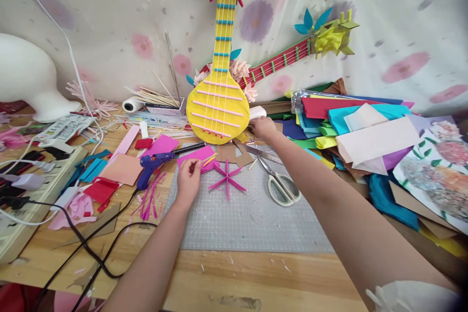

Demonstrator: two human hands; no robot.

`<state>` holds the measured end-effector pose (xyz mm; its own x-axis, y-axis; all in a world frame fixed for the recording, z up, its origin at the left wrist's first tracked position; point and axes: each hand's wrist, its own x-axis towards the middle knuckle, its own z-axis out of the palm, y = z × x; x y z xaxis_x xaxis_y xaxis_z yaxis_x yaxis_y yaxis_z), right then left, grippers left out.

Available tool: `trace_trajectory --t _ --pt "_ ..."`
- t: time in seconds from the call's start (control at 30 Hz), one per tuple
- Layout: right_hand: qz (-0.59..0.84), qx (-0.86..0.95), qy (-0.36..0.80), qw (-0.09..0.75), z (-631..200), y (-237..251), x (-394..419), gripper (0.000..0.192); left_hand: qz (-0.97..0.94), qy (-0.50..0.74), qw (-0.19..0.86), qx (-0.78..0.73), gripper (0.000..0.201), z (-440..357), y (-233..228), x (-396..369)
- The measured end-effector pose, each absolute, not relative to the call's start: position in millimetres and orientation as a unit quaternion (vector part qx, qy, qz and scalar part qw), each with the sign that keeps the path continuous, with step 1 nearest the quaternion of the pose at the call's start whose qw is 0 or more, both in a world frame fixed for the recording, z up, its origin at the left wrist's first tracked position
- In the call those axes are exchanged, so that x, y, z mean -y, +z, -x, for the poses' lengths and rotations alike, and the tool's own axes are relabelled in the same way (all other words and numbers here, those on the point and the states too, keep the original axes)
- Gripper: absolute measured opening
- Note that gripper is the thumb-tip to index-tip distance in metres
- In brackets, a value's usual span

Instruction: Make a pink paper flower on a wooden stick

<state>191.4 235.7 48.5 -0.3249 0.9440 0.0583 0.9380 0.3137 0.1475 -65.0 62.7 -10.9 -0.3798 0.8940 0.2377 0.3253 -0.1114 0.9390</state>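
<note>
My left hand (189, 179) is closed in a pinch on thin yellow strips (209, 160), above the left part of the grey cutting mat (256, 234). Just right of it a magenta paper flower (227, 179) with narrow, pointed petals lies on the mat. My right hand (263, 127) reaches to the back, beside the round body of a yellow toy lute (218, 124). A white roll (258, 111) is right behind its fingers. Whether those fingers grip anything I cannot make out. Scissors (283, 187) with pale handles lie below my right forearm.
A blue glue gun (151, 165) with a black cord rests at left, near a power strip (47, 200). Magenta paper (160, 146) lies behind it. Coloured paper and felt (376, 131) are heaped at right. A red toy lute (281, 62) leans against the curtain.
</note>
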Motion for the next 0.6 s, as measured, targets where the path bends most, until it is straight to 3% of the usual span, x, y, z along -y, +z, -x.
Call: trace_trajectory --t 0.33,0.6 --pt "-0.627 -0.775 0.079 -0.01 -170.2 30.5 -248.7 0.033 -0.511 0.541 0.252 -0.619 0.022 63.6 -10.1 -62.0" --pt "-0.563 -0.82 0.094 0.034 -174.3 35.4 -249.3 0.032 -0.53 0.526 0.242 -0.62 0.018 63.2 -5.5 -58.7"
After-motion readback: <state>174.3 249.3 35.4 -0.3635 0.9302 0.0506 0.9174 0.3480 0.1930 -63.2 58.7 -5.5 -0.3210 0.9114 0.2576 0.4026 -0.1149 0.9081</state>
